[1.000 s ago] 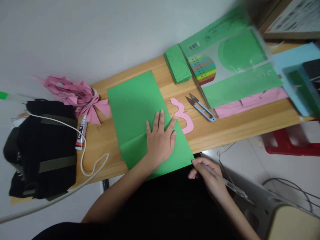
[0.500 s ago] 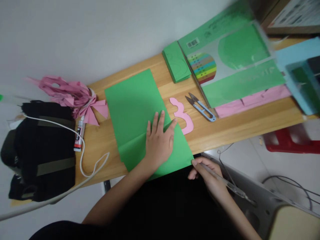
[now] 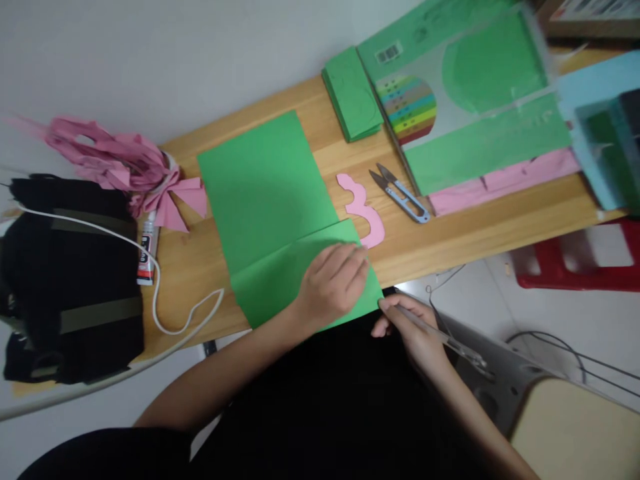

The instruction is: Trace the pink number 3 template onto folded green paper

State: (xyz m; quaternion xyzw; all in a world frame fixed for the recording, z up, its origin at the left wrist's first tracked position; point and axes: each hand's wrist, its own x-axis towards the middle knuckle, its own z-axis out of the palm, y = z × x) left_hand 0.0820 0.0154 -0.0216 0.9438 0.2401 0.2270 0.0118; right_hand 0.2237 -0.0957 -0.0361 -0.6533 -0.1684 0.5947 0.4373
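Note:
A large sheet of green paper (image 3: 265, 193) lies on the wooden table, with a crease or layered edge across its nearer part. My left hand (image 3: 334, 283) is closed over that nearer part, fingers curled at the paper's right edge; the fingertips are partly hidden. At the near right corner my right hand (image 3: 407, 320) pinches the paper between thumb and fingers. A slim, clear, pen-like stick (image 3: 467, 353) also runs through the right hand. Just beyond the left fingers rests a wavy pink paper cutout (image 3: 357, 203). Beside it lie blue thread snips (image 3: 400, 193), blades apart.
Folded green paper (image 3: 353, 97) and a green paper pack (image 3: 480, 93) lie at the back right. On the left are crumpled pink paper (image 3: 120, 160), a glue tube (image 3: 147, 253), a black bag (image 3: 95, 280) and a white cable (image 3: 165, 327). A red stool (image 3: 545, 267) stands below.
My left hand has gone from flat with spread fingers to curled, moving right to the paper's edge. My right hand keeps its pinch. The whole view has shifted slightly.

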